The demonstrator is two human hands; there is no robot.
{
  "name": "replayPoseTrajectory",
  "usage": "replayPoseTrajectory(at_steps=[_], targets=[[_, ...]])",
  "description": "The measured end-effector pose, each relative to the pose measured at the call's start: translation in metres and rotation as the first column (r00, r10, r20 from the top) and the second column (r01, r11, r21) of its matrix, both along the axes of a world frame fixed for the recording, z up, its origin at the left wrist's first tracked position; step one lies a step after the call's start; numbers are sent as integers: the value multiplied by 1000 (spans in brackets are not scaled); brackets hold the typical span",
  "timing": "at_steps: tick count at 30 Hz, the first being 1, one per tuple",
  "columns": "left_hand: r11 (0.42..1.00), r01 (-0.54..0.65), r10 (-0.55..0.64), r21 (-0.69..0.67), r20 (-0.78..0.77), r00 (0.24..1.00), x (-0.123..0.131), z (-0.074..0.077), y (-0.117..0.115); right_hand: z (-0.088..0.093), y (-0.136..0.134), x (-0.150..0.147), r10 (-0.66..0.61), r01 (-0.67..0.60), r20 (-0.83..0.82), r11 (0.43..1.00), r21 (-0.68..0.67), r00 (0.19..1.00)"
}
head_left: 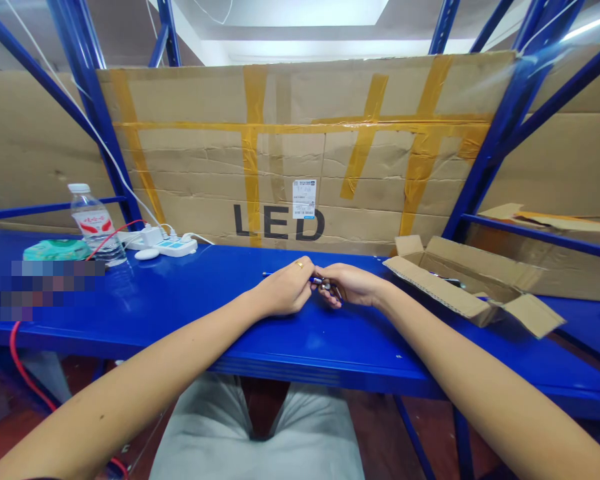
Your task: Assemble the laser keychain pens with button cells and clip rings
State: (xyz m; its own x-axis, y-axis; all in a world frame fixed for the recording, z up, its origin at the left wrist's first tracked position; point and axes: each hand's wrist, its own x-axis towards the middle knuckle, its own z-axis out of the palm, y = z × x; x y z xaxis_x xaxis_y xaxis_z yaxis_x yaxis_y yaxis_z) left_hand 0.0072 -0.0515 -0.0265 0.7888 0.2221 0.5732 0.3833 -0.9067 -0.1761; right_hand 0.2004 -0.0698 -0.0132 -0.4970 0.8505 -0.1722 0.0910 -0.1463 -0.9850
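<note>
My left hand, a ring on one finger, is closed around a slim blue pen-like stick. One thin end of the stick pokes out to the left of the knuckles, and the other reaches toward my right hand. Between the right hand's curled fingers sits a small shiny metal piece with a thin dark part angling down to the right. Both hands meet low over the blue table, fingertips almost touching. The fingers hide much of both things, so I cannot tell whether they are joined.
An open cardboard box with a few small items stands at the right. Leftward are a water bottle, a green packet and a white power strip with cables. A large taped carton walls off the back between blue posts.
</note>
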Motion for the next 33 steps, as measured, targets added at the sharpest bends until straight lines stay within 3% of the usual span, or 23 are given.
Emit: replayPoseTrajectory(at_steps=[6,12,18,26,33], targets=[[988,-59,54,-145,-34,998,2,-7,6,-11,3,-11,-143,141,-26,987,-77,989],[952,-56,70,-300,38,997,3,-13,10,-18,9,-13,-197,197,21,979,-44,980],[901,-41,104,-431,122,987,1,-16,11,-15,8,-12,-173,175,73,984,-22,982],[860,-51,123,-508,109,986,-4,-11,10,-6,2,-9,-108,111,105,994,-22,989],[855,-239,221,-461,-94,971,-14,-3,10,-5,1,-7,-59,42,243,996,75,968]])
